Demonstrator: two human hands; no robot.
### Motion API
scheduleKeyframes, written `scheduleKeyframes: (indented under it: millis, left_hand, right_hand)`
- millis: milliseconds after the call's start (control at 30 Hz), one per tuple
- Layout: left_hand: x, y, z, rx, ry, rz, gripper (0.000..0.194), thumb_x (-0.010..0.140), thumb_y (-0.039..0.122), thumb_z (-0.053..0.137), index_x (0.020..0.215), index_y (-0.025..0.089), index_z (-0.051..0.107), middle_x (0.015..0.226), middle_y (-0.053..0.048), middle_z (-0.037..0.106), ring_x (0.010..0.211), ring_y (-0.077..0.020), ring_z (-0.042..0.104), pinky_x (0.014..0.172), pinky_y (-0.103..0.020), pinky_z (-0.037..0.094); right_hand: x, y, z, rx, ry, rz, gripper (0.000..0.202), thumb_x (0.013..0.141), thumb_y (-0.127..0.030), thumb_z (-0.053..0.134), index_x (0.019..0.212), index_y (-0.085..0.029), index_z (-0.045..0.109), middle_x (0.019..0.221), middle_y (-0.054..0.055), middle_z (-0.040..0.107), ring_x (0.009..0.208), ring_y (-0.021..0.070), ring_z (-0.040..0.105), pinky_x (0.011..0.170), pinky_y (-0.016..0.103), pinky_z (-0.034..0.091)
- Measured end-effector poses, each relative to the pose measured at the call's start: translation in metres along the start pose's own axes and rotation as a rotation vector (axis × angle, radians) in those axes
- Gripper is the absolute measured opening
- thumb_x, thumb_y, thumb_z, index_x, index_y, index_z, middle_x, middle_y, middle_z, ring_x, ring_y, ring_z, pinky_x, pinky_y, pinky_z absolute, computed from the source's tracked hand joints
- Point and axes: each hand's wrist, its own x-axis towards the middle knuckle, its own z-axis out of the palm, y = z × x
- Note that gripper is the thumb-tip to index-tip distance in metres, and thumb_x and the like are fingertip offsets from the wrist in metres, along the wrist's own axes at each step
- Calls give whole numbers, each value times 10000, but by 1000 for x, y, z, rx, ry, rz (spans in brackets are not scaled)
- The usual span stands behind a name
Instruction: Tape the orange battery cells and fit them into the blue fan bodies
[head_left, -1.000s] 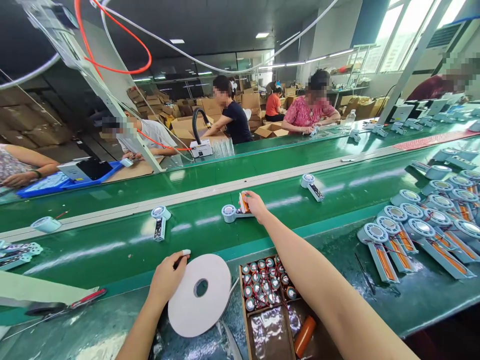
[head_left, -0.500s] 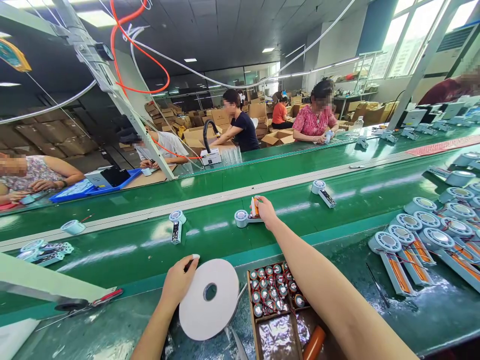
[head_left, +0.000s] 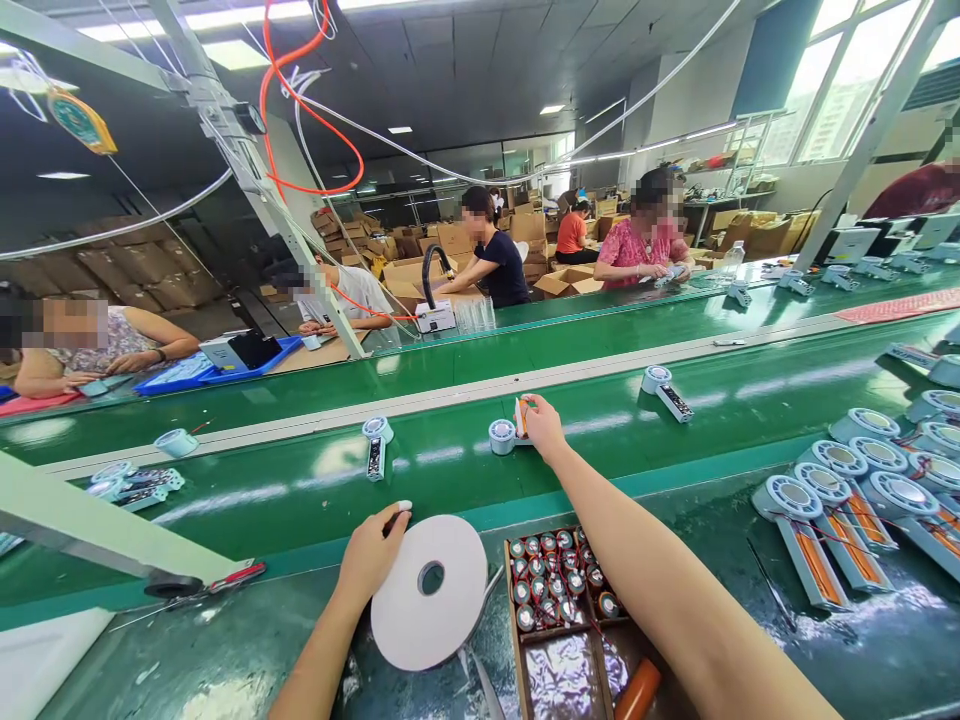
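My right hand (head_left: 544, 428) pinches an orange battery (head_left: 523, 418) with a white face, holding it upright at the handle of a light-blue handheld fan (head_left: 502, 436) on the green belt. Its fingers hide most of that handle. My left hand (head_left: 373, 553) is curled at the upper left edge of a big roll of white tape (head_left: 405, 625). White covers one of its fingertips; whether that is tape or a finger cover is unclear. Below my right forearm a cardboard box (head_left: 517, 655) holds rows of orange batteries (head_left: 551, 585) with red wires.
Fans with open handles lie on the belt, one left (head_left: 376, 445) and one right (head_left: 667, 392). Many fans with orange batteries (head_left: 814, 550) crowd the right bench. Scissors (head_left: 486, 685) lie beside the roll. A slanted metal post (head_left: 97, 525) stands left. Several co-workers sit across the belt.
The whole view has shifted, so the scene sits further right. My right hand stays at the same fan with the battery, which it holds more upright. My left hand remains by the roll.
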Motion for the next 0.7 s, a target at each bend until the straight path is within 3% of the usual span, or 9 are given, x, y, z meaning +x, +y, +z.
scheduleKeyframes:
  millis: [167,367,700]
  left_hand:
    - [1,-3,2,-23,-16,-13,538,944,534,462,1273,214,744,1199,-98,773,1072,-290,732,953,-393,563]
    - [1,-5,4,-57,28,24,540,936,512,474,1268,176,735,1309,-106,735,1166,-291,706,1013,-397,555]
    - [3,-8,4,1,3,30,540,938,510,460,1260,183,746,1313,-108,734,1180,-299,702,1054,-418,547]
  right_hand:
    - [-2,-1,1,13,27,18,317,1009,-351,626,1280,-188,642,894,21,740,588,124,635,566,260,556]
    - [-2,-3,2,36,7,32,326,1047,-395,620,1291,-178,638,910,26,724,618,119,635,586,264,571]
    - [-2,0,4,44,-27,57,353,1058,-436,614,1283,-166,636,926,28,710,662,124,653,620,272,586]
